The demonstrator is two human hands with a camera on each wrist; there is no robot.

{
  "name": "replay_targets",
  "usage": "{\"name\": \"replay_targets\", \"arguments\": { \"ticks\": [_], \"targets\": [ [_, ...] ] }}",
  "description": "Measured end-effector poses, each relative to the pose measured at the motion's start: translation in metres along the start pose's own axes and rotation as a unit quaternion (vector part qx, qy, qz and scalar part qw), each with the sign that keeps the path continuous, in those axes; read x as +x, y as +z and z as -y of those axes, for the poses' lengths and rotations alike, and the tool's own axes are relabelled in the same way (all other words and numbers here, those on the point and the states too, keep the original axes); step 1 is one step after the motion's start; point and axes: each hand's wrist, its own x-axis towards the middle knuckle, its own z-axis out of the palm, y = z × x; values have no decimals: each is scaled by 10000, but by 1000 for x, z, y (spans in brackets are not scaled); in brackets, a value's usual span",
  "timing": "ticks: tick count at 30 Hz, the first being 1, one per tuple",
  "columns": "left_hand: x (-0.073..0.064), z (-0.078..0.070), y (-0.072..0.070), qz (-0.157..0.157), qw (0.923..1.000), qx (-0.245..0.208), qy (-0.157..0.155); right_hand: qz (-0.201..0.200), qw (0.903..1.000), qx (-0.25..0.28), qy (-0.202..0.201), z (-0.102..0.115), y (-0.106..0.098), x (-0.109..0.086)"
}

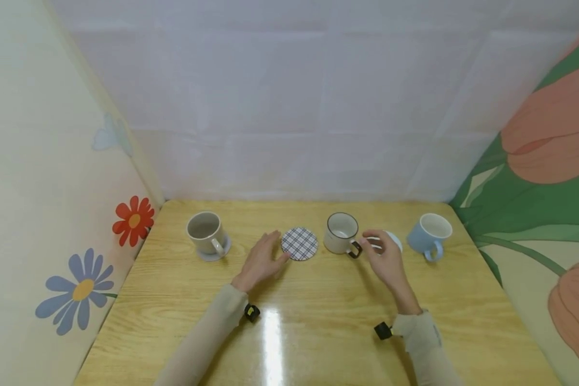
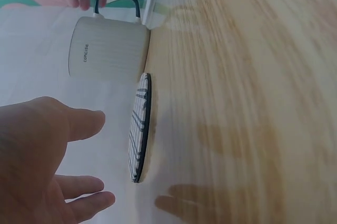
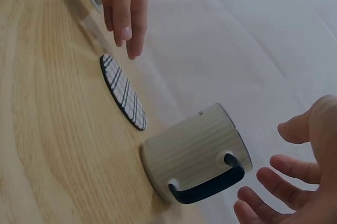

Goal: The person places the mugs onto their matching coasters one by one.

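Note:
A round checked coaster (image 1: 299, 244) lies on the wooden table, with my left hand (image 1: 262, 259) just left of it, fingers loosely extended and holding nothing. In the left wrist view the thumb and fingers (image 2: 87, 203) reach toward that coaster (image 2: 140, 129). Right of the coaster stands a cream mug (image 1: 341, 234) with a dark rim and black handle. My right hand (image 1: 385, 259) hovers beside the handle, fingers apart and slightly bent. The right wrist view shows a gap between those fingers and the mug's black handle (image 3: 208, 186). Partly hidden behind my right hand lies a pale coaster (image 1: 394, 241).
At the left a grey-beige mug (image 1: 205, 231) stands on a light grey coaster (image 1: 225, 247). A light blue mug (image 1: 428, 236) stands at the right, its handle toward me. A white sheet (image 1: 289, 107) hangs behind the table, and flowered panels (image 1: 535, 241) flank it.

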Motion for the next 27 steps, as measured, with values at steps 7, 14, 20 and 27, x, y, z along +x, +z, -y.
{"name": "replay_targets", "arguments": {
  "ticks": [7,14,20,27],
  "targets": [
    [1,-1,4,104,9998,-141,2,186,9990,-44,400,-7,2,-1],
    [5,-2,9,178,9998,31,-16,413,9981,-144,440,-15,4,-4],
    [8,-1,12,268,9996,68,-76,415,9983,-211,359,-23,8,-5],
    [7,1,16,368,9991,198,-71,514,9978,-231,359,-23,12,-6]
  ]
}}
